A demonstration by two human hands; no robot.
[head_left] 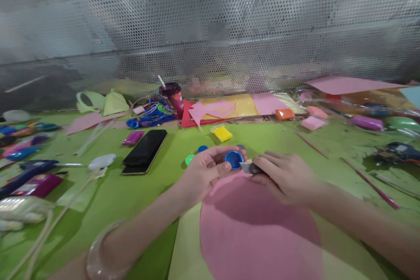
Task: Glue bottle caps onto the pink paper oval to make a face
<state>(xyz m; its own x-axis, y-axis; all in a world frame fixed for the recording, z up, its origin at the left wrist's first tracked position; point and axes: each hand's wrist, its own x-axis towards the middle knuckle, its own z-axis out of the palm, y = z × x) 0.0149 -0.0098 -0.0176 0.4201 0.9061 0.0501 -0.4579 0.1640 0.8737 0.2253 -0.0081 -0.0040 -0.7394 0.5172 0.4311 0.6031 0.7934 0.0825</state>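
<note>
Head view: blue cap point(234, 160), centre of frame, pinched in your left hand point(207, 166); your right hand point(284, 175) grips knife point(250, 168) beside rim, contact unclear. Cap likely light, stiff, slick; hold by outer wall, away from knife.

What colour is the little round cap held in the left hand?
The cap is blue, showing best in the head view.
</note>
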